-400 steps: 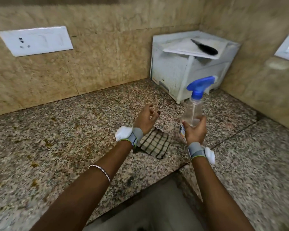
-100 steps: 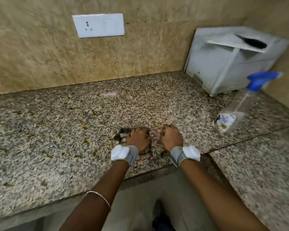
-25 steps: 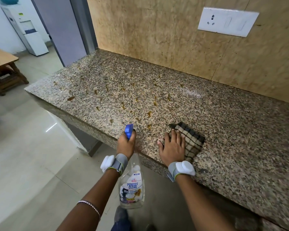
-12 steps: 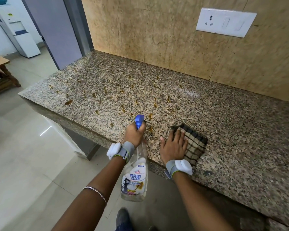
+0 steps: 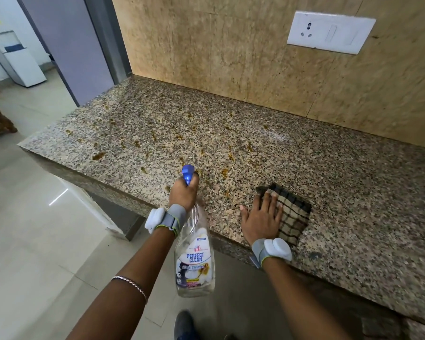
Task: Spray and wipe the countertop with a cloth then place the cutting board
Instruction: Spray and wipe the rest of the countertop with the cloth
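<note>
Far left: glossy pale floor tiles (image 5: 35, 241) and a grey door frame (image 5: 103, 40). Then the left hand (image 5: 183, 195), fingers curled tight round the neck of a spray bottle (image 5: 194, 263), blue nozzle poking out past the knuckles toward the countertop (image 5: 231, 143). Clear plastic body hanging below the wrist, off the near edge, label facing up (reads "PERFECT CLEAN"). Speckled polished granite, dotted with orange-brown stains (image 5: 98, 156) across its left and middle. Further right, the right hand (image 5: 261, 217), fingers straight and spread, pressing flat on a checked cloth (image 5: 293, 217) near the front edge. Folded fabric, beige with dark lines, showing right of the palm and beyond the fingertips. Behind, mottled tan wall tiles (image 5: 206, 45). White rectangular socket plate (image 5: 329, 31) at far right.
</note>
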Available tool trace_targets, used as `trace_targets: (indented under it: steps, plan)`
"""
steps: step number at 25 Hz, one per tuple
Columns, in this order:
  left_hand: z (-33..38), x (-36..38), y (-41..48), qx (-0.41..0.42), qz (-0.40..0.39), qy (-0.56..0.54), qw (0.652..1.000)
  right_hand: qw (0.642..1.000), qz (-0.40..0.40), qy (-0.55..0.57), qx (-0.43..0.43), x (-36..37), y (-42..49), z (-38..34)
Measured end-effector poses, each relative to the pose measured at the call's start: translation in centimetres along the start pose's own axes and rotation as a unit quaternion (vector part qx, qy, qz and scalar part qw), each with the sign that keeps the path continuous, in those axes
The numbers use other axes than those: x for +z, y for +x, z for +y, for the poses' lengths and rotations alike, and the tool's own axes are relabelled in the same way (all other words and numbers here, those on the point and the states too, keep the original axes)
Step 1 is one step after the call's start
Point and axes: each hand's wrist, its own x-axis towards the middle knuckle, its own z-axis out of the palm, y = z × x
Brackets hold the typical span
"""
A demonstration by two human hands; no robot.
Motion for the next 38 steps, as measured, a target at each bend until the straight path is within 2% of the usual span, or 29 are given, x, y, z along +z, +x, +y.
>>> trace_targets:
  steps: [4, 7, 11, 17, 22, 28, 32, 38]
  plan:
    - [3.2, 1.1, 1.5, 0.022, -0.077, -0.059, 0.995, 0.999, 0.006, 0.025, 0.046, -1.0, 1.3, -1.1]
    - [4.2, 2.3, 2.4, 0.043, -0.088, -0.017, 0.995, 0.997, -0.018, 0.037, 0.073, -1.0, 2.0, -1.3]
    - [4.6, 2.0, 3.7, 0.017, -0.115, -0.049, 0.992, 0.995, -0.022, 0.035, 0.088, -1.0, 2.2, -1.2]
    - [4.2, -1.1, 5.8, 0.006, -0.048, -0.055, 0.997, 0.989, -0.02, 0.044, 0.141, -1.6, 3.2, -2.8]
    - [5.1, -1.0, 6.5, -0.002, -0.091, -0.106, 0.99, 0.995, 0.032, 0.034, 0.091, -1.9, 5.4, -3.2]
    - [7.0, 4.2, 5.3, 0.025, -0.182, -0.048, 0.982, 0.998, 0.011, 0.042, 0.043, -2.2, 9.7, -0.7]
    - [7.7, 6.3, 6.1, 0.026, -0.171, -0.012, 0.985, 1.0, -0.001, 0.025, 0.005, -0.6, 9.8, 1.1]
    - [8.3, 6.2, 8.9, 0.02, -0.109, 0.016, 0.994, 0.999, 0.027, 0.025, 0.02, -0.6, 10.9, 0.7]
